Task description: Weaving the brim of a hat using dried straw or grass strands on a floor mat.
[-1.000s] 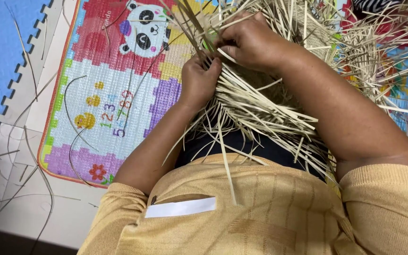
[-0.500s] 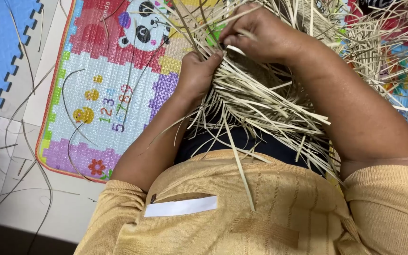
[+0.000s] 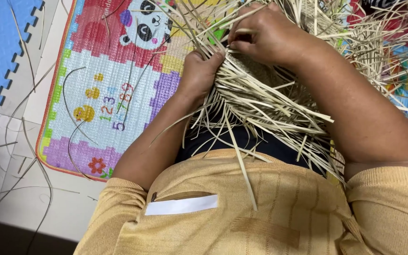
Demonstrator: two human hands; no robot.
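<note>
- Left hand (image 3: 199,71) curled tight around a gathered bunch of pale straw-coloured flat reed strips (image 3: 260,101), fingers buried among them, wrist bent down toward the lap.
- Right hand (image 3: 267,35) bent over the upper part of the same bundle, fingertips pinched on a single thin strip near the left knuckles; nothing else gripped.
- Bundle resting across the lap, over dark trousers (image 3: 242,141) and against a mustard-yellow knitted top (image 3: 260,212), loose ends fanning out in every direction; a patch of finer woven work just visible between both hands.
- Likely slip: pinched strip pulling free or snapping if tugged hard, given how thin and stiff it looks.
- Likely tangle: stray ends crossing the working spot, easy to catch the wrong strip and loosen the weave.
- Long strip hanging down over the top, prone to snagging on a sleeve.
- Open room: colourful padded play mat with a panda picture (image 3: 109,80) to the left, mostly bare apart from a few curled dark fibres (image 3: 69,101).
- Beyond the mat's orange edge, pale floor (image 3: 20,189) scattered with offcuts, and a blue interlocking foam tile (image 3: 1,52) at far left.
- Right side crowded with more reed strips, little free space there.
</note>
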